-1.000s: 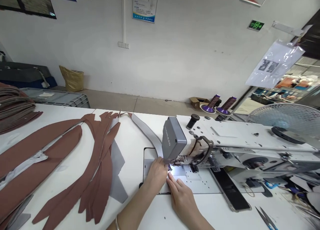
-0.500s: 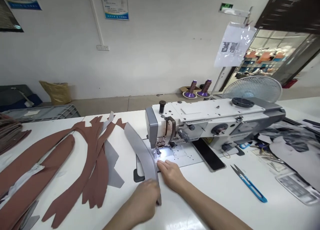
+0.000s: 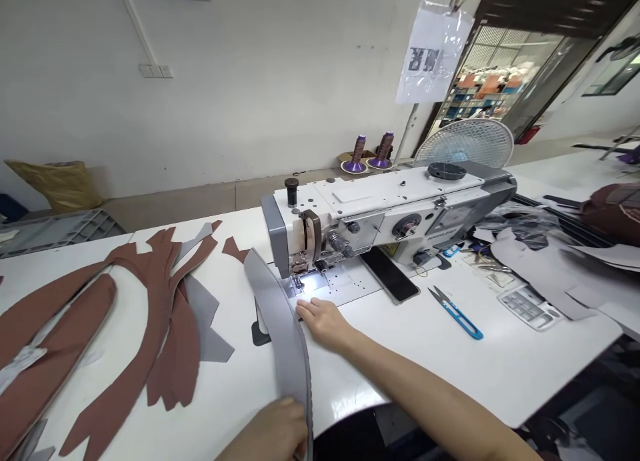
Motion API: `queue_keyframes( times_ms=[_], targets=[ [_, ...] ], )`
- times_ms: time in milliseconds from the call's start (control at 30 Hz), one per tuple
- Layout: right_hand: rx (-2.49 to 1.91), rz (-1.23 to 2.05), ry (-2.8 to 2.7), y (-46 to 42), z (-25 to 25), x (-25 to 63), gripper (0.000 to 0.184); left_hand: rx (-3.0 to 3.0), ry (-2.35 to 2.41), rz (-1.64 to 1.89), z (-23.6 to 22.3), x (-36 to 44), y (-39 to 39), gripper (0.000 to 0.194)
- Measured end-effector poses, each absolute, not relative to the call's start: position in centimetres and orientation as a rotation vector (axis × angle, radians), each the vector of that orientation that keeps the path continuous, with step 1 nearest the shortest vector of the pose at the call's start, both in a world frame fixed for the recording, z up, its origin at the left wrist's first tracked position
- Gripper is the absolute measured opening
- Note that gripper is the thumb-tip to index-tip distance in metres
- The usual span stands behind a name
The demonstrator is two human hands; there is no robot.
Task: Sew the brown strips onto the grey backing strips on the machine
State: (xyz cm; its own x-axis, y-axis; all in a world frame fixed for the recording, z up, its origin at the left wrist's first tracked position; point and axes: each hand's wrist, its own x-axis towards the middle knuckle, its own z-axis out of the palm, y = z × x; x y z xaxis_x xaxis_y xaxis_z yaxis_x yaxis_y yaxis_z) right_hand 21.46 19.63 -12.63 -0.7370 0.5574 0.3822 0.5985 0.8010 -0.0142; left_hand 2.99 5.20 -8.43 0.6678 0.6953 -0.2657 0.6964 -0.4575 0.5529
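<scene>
A long curved grey fabric strip (image 3: 283, 334) with a brown edge runs from beside the sewing machine's needle area down towards me. My left hand (image 3: 280, 431) is closed on its near end, low in the view, with the fingertips partly hidden. At the strip's right edge, just in front of the lit presser foot (image 3: 299, 284), my right hand (image 3: 323, 321) pinches the edge with its fingers together. The white and grey sewing machine (image 3: 370, 207) stands right behind that hand.
Brown fabric pieces (image 3: 165, 301) and grey pieces (image 3: 200, 314) lie on the left. A phone (image 3: 390, 274), blue-handled thread snips (image 3: 456, 313) and loose grey sheets (image 3: 535, 274) lie on the right. Thread cones (image 3: 385, 151) and a fan (image 3: 465, 144) stand behind the machine.
My view has turned right and the scene has shifted left. My left hand has come nearer to me along the strip, whose near end now reaches lower. My right hand stays beside the presser foot.
</scene>
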Motion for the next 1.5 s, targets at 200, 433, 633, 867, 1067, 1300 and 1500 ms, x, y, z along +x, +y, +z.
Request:
queue_keyframes(
  times_ms=[200, 433, 633, 867, 1067, 1300, 1500],
  targets=[
    [-0.494, -0.239, -2.76, 19.0, -10.7, 21.3, 0.035, 2.221, 1.265, 0.148, -5.4, 0.4, 6.2, 0.024],
    [-0.385, -0.189, -2.872, 16.1, -8.5, 20.1, 0.042, 2.473, 1.954, 0.273, -7.2, 1.8, 16.4, 0.047],
    [-0.409, -0.198, -2.857, 14.8, -8.6, 21.4, 0.059, 2.629, 1.964, 0.327, -11.0, 4.2, 16.9, 0.048],
    [-0.3, -0.571, -2.761, 16.7, -9.8, 23.4, 0.026, 2.448, 2.083, 0.392, -11.4, 6.2, 16.0, 0.04],
    [-0.51, -0.536, -2.752, 18.5, -10.4, 22.8, 0.024, 2.365, 2.123, 0.395, -11.1, 6.6, 17.7, 0.038],
    [-0.532, -0.516, -2.71, 19.1, -11.5, 22.7, 0.025, 2.313, 2.078, 0.281, -10.1, 6.4, 20.5, 0.044],
    [-0.526, -0.57, -2.626, 17.8, -11.7, 23.3, 0.027, 2.461, 2.069, 0.389, -11.6, 6.9, 19.2, 0.042]
  ],
)
